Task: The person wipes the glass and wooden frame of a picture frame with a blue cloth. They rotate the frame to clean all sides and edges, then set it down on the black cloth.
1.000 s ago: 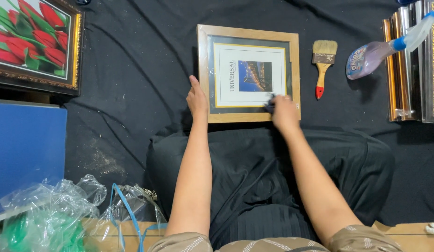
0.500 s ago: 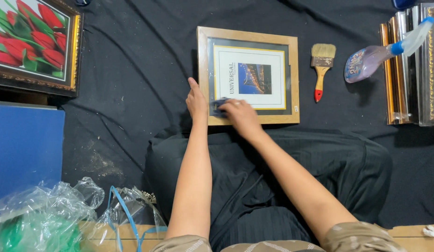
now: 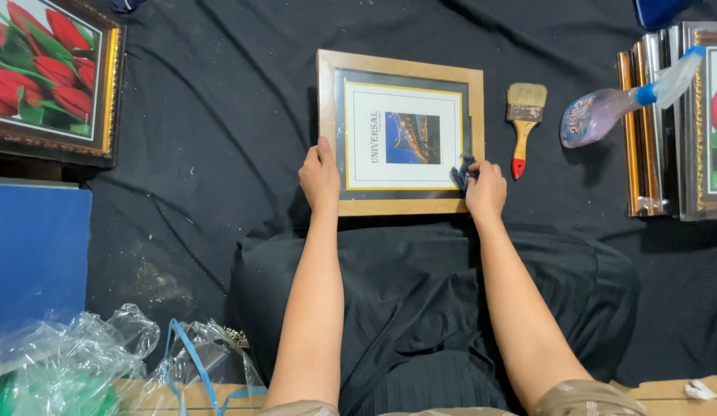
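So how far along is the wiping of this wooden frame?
Under way. The left hand steadies the wooden frame at its left edge while the right hand presses a dark cloth on the glass's lower right corner. The paintbrush and spray bottle lie unused beside it. How much glass is already clean cannot be judged.

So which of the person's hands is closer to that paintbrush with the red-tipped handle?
The right. The right hand rests at the wooden picture frame's lower right corner, just left of the paintbrush; the left hand is across the frame, at its left edge.

Left hand point(image 3: 320, 176) flat, right hand point(image 3: 486, 189) clenched
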